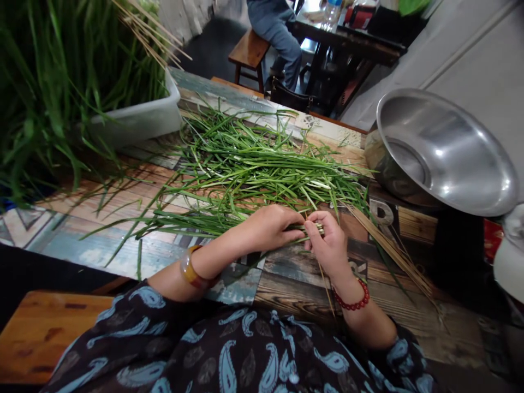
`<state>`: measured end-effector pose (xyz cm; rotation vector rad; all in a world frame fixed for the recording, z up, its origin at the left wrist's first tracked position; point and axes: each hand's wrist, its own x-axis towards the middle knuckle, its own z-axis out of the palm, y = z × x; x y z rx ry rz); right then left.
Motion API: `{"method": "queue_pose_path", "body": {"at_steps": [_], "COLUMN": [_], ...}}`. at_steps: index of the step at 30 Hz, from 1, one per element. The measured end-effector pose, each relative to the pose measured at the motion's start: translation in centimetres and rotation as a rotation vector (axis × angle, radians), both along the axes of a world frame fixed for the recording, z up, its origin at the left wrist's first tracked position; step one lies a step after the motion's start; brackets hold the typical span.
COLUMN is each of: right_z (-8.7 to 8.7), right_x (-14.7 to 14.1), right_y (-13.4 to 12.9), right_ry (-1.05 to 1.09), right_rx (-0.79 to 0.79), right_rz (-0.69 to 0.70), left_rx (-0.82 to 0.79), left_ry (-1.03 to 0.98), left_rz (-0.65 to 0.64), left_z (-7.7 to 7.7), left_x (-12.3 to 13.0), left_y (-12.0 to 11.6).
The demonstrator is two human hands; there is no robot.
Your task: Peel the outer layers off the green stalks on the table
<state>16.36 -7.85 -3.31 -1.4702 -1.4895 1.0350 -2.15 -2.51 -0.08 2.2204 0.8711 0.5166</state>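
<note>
A small bunch of garlic chives [184,222] lies to the left across the near side of the table, its pale stem ends between my hands. My left hand [270,226] is closed around these stems. My right hand [327,240] pinches the stem ends between thumb and fingers, just touching the left fingertips. From my right hand a thin straw-coloured strand [326,286] hangs towards me; its upper end is hidden by the fingers. Just beyond both hands spreads a loose heap of chives [262,155].
A white bin [139,120] overflowing with chives stands at left, with straw-coloured strands [151,33] on top. More strands [388,251] lie right of my hands. A steel basin [450,147] is at far right. Beyond the table, a person [278,38] sits on a wooden stool [249,49].
</note>
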Motion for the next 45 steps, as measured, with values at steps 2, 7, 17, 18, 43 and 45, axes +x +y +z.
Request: {"method": "queue_pose_path", "body": {"at_steps": [2,7,17,18,43,45], "right_z": [0.3,1.3,1.6,1.6,1.2,1.3], "right_x": [-0.2,-1.0,-1.2,-1.2,-0.5,-0.5], "right_y": [-0.2,-1.0,-1.1,-1.1,-0.5,-0.5], "right_ry": [-0.081,-0.199,-0.279,-0.285,-0.050,-0.049], "right_rx": [0.042,0.282,0.408,0.405,0.051,0.053], "right_rz": [0.058,0.310,0.314,0.308,-0.013,-0.015], "left_rx": [0.019,0.064,0.187,0.217,-0.432,-0.315], "left_ry": [-0.078,-0.156,0.264,0.297,-0.826,-0.816], "left_rz": [0.066,0.229,0.101,0.114,0.323,0.378], "left_z": [0.1,0.1,-1.7,-1.8,2.5,2.9], "left_x": [-0.8,-2.5,-0.3,-0.1,-3.2,-3.8], "left_y": [0.9,2.6,2.0,1.9,1.6,1.6]}}
